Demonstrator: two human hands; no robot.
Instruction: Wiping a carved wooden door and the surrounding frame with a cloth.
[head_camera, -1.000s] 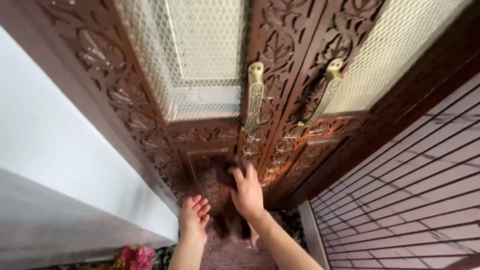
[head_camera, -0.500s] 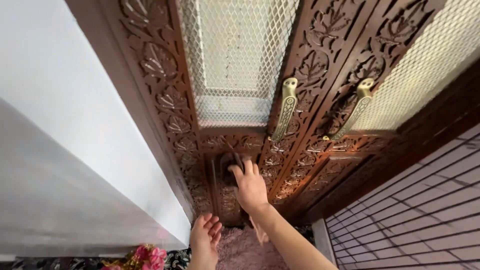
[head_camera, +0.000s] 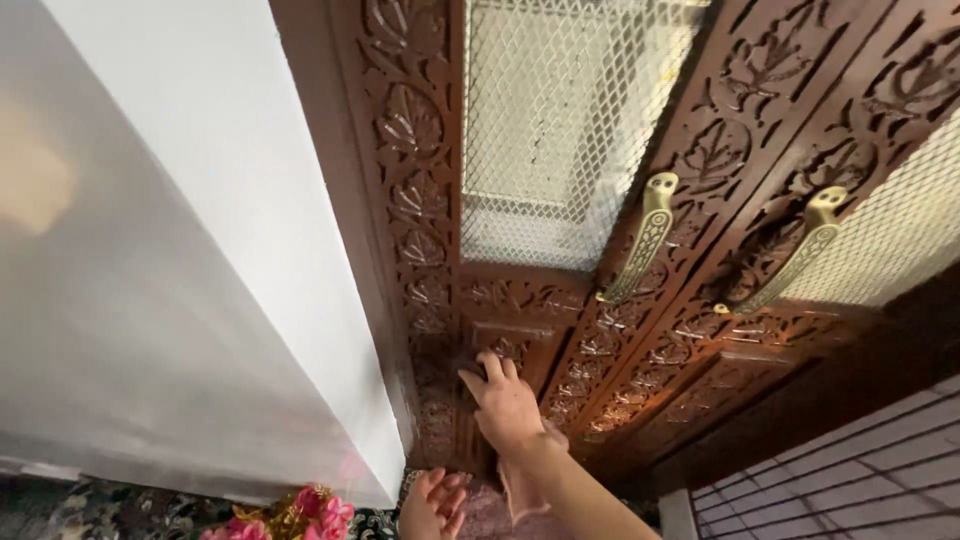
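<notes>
Before you stands the dark carved wooden double door (head_camera: 640, 330), mesh-panelled with two brass handles (head_camera: 640, 252). Your right hand (head_camera: 508, 405) presses a pinkish cloth (head_camera: 515, 488) against its lower-left panel, fingers clamped flat on it. Your left hand (head_camera: 432, 507) hangs free, fingers loosely apart, near pink flowers (head_camera: 315, 510).

Dark carved wooden double door (head_camera: 690, 330) filling the view, cut with leaf and flower patterns. Upper panels of pale diamond mesh (head_camera: 560, 130), lit from behind. Two brass handles (head_camera: 640, 250), ornate and slanted, one on each leaf. To the left, plain white wall (head_camera: 250, 200), bright and smooth. At lower right, tiled wall (head_camera: 860, 470) in brownish purple with dark joints. Along the bottom edge, patterned dark carpet (head_camera: 100, 510), pink artificial flowers (head_camera: 300, 512), and a pinkish shaggy mat (head_camera: 490, 520) at the threshold.
</notes>
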